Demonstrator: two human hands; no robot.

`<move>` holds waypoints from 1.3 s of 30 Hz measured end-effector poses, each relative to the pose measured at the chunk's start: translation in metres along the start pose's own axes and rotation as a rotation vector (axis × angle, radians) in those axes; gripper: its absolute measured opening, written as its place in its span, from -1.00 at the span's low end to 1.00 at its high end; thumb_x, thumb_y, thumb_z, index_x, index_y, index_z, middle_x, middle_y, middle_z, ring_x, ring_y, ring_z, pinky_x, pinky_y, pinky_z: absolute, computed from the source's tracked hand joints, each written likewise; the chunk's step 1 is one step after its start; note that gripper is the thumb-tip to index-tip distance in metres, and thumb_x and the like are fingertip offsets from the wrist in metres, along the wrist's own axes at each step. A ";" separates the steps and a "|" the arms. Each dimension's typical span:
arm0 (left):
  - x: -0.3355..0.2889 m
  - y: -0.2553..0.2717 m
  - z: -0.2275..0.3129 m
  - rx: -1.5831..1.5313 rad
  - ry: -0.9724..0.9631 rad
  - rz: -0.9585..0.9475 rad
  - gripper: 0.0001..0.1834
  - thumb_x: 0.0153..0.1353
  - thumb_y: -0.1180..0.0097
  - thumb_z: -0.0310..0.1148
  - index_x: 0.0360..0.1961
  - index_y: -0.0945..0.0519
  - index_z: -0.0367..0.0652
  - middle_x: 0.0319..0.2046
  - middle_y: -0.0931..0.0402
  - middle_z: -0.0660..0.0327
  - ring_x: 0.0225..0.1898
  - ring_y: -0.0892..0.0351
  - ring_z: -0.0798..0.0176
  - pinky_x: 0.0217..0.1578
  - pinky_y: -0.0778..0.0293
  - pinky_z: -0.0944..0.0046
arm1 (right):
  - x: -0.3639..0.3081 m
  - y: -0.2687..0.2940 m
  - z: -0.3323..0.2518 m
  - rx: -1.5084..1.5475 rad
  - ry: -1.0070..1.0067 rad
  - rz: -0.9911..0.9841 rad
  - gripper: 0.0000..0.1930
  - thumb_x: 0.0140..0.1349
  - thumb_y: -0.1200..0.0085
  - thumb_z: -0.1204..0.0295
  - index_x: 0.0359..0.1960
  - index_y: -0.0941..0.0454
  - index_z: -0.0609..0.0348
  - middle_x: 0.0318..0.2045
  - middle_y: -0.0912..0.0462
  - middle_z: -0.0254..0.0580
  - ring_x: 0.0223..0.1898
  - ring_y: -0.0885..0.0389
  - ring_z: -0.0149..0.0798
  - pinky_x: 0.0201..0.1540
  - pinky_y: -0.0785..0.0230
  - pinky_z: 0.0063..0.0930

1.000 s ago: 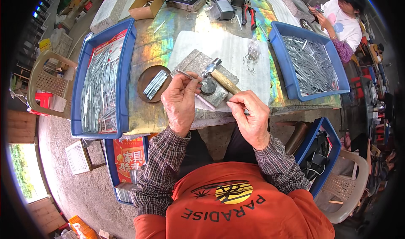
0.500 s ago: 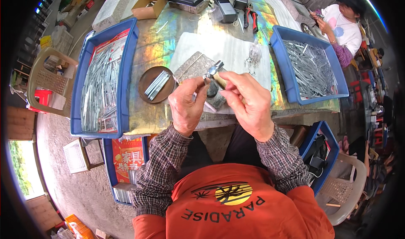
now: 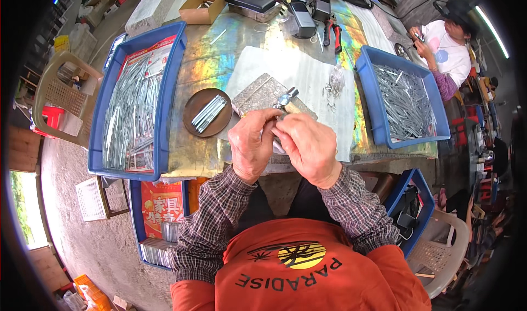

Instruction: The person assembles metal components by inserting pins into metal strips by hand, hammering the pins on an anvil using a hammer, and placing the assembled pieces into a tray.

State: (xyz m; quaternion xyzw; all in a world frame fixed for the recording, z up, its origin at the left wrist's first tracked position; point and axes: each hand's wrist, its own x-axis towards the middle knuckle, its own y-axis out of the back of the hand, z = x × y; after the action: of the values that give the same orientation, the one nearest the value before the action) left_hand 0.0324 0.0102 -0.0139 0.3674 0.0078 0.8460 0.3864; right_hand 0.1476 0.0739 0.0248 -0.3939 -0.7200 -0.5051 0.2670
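Note:
My left hand (image 3: 252, 145) and my right hand (image 3: 308, 146) meet over the near edge of the table, thumbs and fingertips pinched together. Whatever small thing is between them is hidden by the fingers. Just beyond the fingertips a hammer (image 3: 287, 96) with a shiny metal head and a pale wooden handle lies at a speckled stone block (image 3: 258, 94). Left of my left hand, a round brown dish (image 3: 193, 109) holds a bundle of thin silvery metal rods (image 3: 209, 113). A small heap of fine metal pieces (image 3: 335, 83) rests on the white sheet (image 3: 307, 69) beyond my right hand.
Blue trays of metal rods flank me, one on the left (image 3: 171, 91) and one on the right (image 3: 361, 72). Pliers (image 3: 332, 34), a cardboard box (image 3: 202, 8) and dark devices (image 3: 302, 20) stand at the back. A person (image 3: 447, 45) works at the far right.
My right hand has moved left and down, away from the hammer, and its fingertips now meet those of my left hand. The view has shifted slightly.

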 end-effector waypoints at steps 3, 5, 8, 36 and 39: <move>-0.004 0.001 -0.001 0.013 0.080 -0.054 -0.75 0.00 -0.13 -0.65 -0.25 -0.59 -0.18 -0.45 -0.56 0.11 -0.42 -0.58 0.08 -0.41 -0.46 0.24 | -0.016 0.000 -0.003 -0.013 -0.024 0.018 -0.77 -0.07 -0.22 0.66 -0.34 -0.50 0.29 -0.41 -0.56 -0.10 -0.48 -0.59 -0.14 -0.49 -0.44 -0.39; -0.002 0.000 0.000 -0.013 0.080 -0.057 -0.73 0.02 -0.08 -0.70 -0.22 -0.58 -0.23 -0.40 -0.62 0.13 -0.40 -0.62 0.25 -0.32 -0.49 0.35 | -0.025 -0.001 -0.005 -0.027 -0.045 0.043 -0.76 -0.08 -0.23 0.67 -0.33 -0.51 0.30 -0.39 -0.58 -0.09 -0.48 -0.60 -0.15 -0.49 -0.45 -0.40; -0.005 -0.004 -0.003 -0.032 0.104 -0.029 -0.75 0.04 -0.11 -0.68 -0.21 -0.56 -0.25 -0.38 -0.63 0.15 -0.38 -0.62 0.27 -0.31 -0.49 0.36 | -0.034 -0.005 -0.008 -0.037 -0.067 0.064 -0.78 -0.05 -0.25 0.67 -0.32 -0.55 0.25 -0.33 -0.63 -0.07 -0.46 -0.62 -0.15 -0.45 -0.46 -0.45; -0.005 -0.006 0.003 -0.012 0.104 0.048 -0.86 0.00 -0.20 -0.61 -0.35 -0.59 -0.25 -0.48 -0.55 0.06 -0.45 -0.55 0.07 -0.42 -0.43 0.23 | -0.048 0.046 -0.004 -0.356 -0.365 -0.100 -0.67 0.07 -0.09 0.59 -0.08 -0.44 0.31 -0.43 -0.49 -0.06 -0.46 -0.51 -0.07 -0.43 -0.36 -0.28; -0.006 -0.007 0.004 0.019 0.120 0.034 -0.87 0.03 -0.17 -0.62 -0.33 -0.59 -0.32 -0.47 -0.57 0.08 -0.44 -0.59 0.22 -0.38 -0.46 0.33 | -0.036 0.064 -0.021 -0.114 -0.440 0.053 -0.77 0.15 -0.09 0.57 -0.14 -0.48 0.34 -0.46 -0.54 -0.04 -0.54 -0.52 -0.14 -0.47 -0.35 -0.41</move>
State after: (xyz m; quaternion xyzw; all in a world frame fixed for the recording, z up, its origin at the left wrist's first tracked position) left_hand 0.0420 0.0095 -0.0166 0.3198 0.0327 0.8728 0.3672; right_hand 0.2203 0.0552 0.0371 -0.5280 -0.7205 -0.4396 0.0940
